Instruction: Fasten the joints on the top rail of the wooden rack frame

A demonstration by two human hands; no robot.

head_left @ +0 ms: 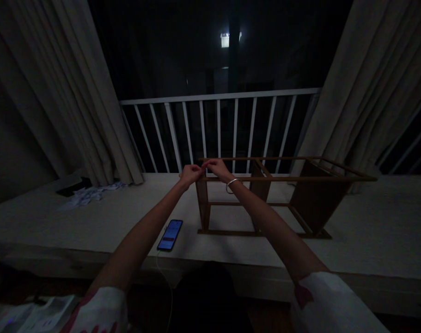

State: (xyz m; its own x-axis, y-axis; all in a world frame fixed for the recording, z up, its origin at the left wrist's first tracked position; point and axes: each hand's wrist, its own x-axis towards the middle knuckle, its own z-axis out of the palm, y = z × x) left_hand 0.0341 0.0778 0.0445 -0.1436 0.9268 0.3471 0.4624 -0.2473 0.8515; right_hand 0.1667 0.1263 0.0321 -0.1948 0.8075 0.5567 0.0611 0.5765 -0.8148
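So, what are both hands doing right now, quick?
Left hand: fingers curled by the wooden frame; hold unclear.
Right hand: fingers curled there too; hold unclear.

Left hand [190, 174], right hand [217, 168] at wooden frame [314, 196]

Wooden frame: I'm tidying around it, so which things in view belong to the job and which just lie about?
Seemingly in the job:
- wooden frame
- left hand and right hand, at its left end

Seemingly just lying about:
- phone
- pale scraps
- unclear pale item, lower left
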